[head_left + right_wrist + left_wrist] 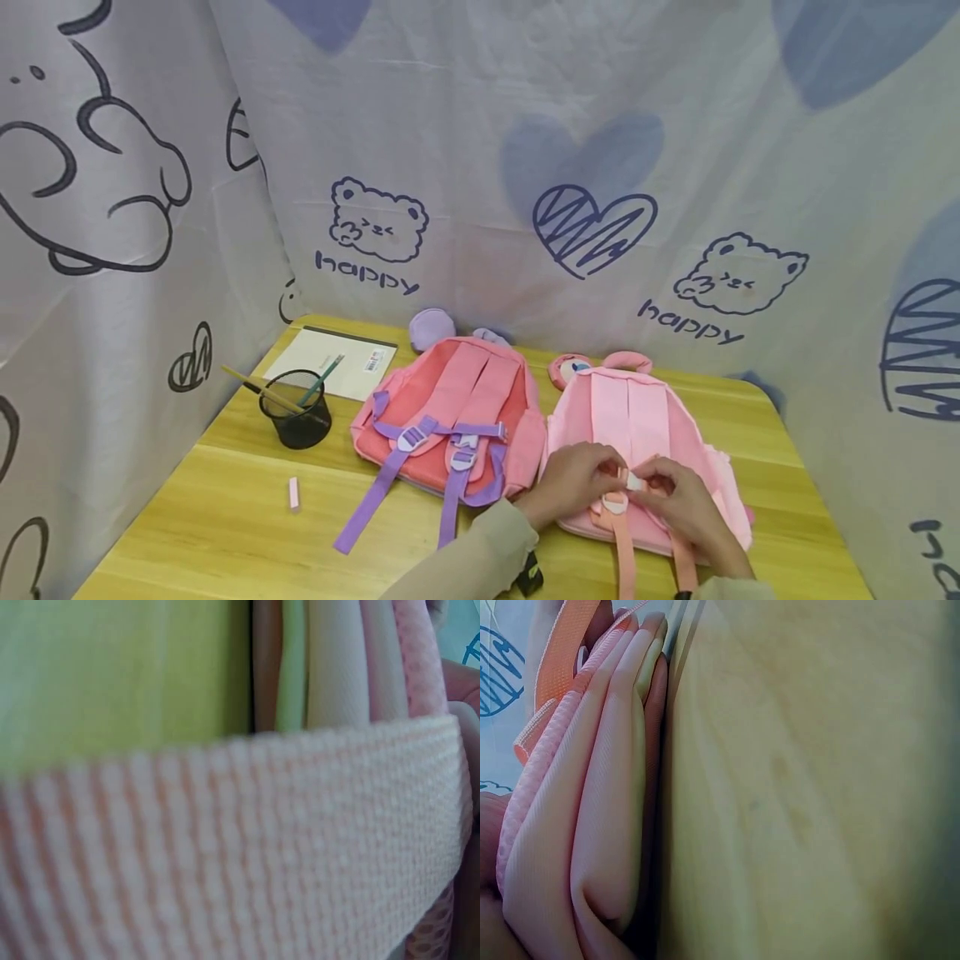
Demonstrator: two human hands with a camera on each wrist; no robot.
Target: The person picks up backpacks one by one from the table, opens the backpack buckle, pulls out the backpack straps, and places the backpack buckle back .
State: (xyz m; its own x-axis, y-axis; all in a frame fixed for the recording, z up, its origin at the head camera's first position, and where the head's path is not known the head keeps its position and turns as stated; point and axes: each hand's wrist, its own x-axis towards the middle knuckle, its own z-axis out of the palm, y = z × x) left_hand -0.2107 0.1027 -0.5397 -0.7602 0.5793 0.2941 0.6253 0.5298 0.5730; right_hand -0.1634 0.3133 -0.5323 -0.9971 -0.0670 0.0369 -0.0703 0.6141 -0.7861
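A: Where is the bag in hand?

B: A light pink backpack (648,417) lies on the right half of a wooden desk (202,500), shoulder straps facing up. Over its lower middle, a person's left hand (573,482) and right hand (688,497) meet at a white buckle (634,482) on peach webbing (625,554).

A: And the fingers?

B: Grasping. Those of both hands pinch around the buckle, one hand from each side; whether its halves are joined, I cannot tell. The right wrist view is largely filled by a woven strap (247,840).

A: How much room is there?

B: A bare strip runs between the backpack and the desk's right edge. On the other side, a coral backpack (483,392) with purple straps (375,500) sits just beside it, leaving little space between. The tops of both bags lie near the far edge. The widest open stretch is front left, where a small pale pink block (294,494) lies; behind it stands a black mesh cup (300,429) holding pencils (322,379).

A: Any lettering?

B: "Happy" appears twice in full under bear drawings on the curtain (465,125) behind. A notepad (292,358) by the far left corner carries a barcode label (374,360), its print too small to read.
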